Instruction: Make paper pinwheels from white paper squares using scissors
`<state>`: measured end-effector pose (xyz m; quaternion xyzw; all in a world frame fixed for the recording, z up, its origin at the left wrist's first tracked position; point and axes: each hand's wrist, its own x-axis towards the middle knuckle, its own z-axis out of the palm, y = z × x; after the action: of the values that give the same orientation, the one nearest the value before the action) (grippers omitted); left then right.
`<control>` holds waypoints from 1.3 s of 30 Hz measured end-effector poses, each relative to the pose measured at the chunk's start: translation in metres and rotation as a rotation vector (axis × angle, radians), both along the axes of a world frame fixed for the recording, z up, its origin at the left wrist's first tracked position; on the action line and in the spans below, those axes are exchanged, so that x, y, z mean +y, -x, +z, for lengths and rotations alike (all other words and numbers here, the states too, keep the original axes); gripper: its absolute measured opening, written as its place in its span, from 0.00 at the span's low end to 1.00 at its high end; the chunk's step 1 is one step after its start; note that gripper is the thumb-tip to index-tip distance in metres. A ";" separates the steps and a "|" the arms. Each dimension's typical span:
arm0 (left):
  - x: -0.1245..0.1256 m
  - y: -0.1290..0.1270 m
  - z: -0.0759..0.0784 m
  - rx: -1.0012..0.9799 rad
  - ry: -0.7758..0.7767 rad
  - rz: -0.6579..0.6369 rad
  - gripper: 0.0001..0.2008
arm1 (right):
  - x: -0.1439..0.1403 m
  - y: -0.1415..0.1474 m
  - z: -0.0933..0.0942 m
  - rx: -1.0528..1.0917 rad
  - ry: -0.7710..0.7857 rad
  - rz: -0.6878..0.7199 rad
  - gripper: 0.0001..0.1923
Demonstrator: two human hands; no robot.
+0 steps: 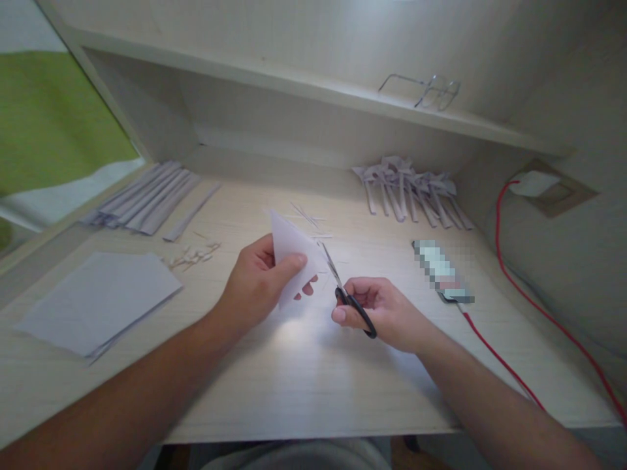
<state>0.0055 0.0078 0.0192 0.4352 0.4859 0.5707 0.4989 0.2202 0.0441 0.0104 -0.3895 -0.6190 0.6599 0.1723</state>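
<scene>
A folded white paper piece (292, 258) is pinched in the left hand (257, 284), thumb on the front and fingers behind, so that grip is closed on the paper. It's held up above the middle of the tabletop (304, 385). Black-handled scissors (350, 297) are gripped in the right hand (385, 313), fingers through the loops, blades pointed up and left with the tips right at the paper's right edge; whether the blades are parted can't really be told.

Toward the left edge of the tabletop a stack of white sheets (100, 300) is laid flat, and a row of long paper strips (147, 199) is set at the back left corner. Small offcuts (193, 256) are scattered just beside the stack. A bunch of folded strip shapes (411, 189) is piled at the back right. A phone (443, 273) is lying near the right edge, with a red cable (504, 365) plugged in. Glasses (426, 91) are left on the shelf above.
</scene>
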 end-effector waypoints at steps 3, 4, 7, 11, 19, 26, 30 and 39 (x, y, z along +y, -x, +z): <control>-0.001 -0.001 0.003 0.023 -0.012 -0.018 0.07 | -0.001 0.000 0.000 0.000 -0.006 0.005 0.21; -0.001 -0.001 0.004 0.036 -0.023 -0.014 0.07 | -0.001 0.000 0.001 0.000 -0.006 0.006 0.21; -0.001 0.000 0.004 0.084 -0.045 -0.014 0.08 | 0.000 0.000 0.002 -0.001 0.000 0.002 0.21; 0.000 0.004 0.001 0.125 -0.043 -0.024 0.11 | 0.000 0.001 0.002 0.007 -0.006 -0.001 0.21; -0.001 0.004 0.001 0.133 -0.039 -0.037 0.12 | -0.002 0.001 0.005 -0.014 -0.007 -0.009 0.21; -0.002 0.002 0.006 0.134 -0.013 -0.044 0.10 | -0.001 0.003 0.005 -0.016 0.002 -0.017 0.23; -0.002 0.002 0.005 0.125 -0.003 -0.069 0.11 | -0.002 0.003 0.005 -0.037 -0.015 -0.020 0.24; 0.000 0.004 0.002 0.108 0.000 -0.107 0.12 | -0.001 0.002 0.001 -0.074 -0.056 -0.041 0.23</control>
<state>0.0010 0.0078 0.0209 0.4906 0.4883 0.5187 0.5018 0.2183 0.0427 0.0117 -0.4213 -0.6351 0.6238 0.1734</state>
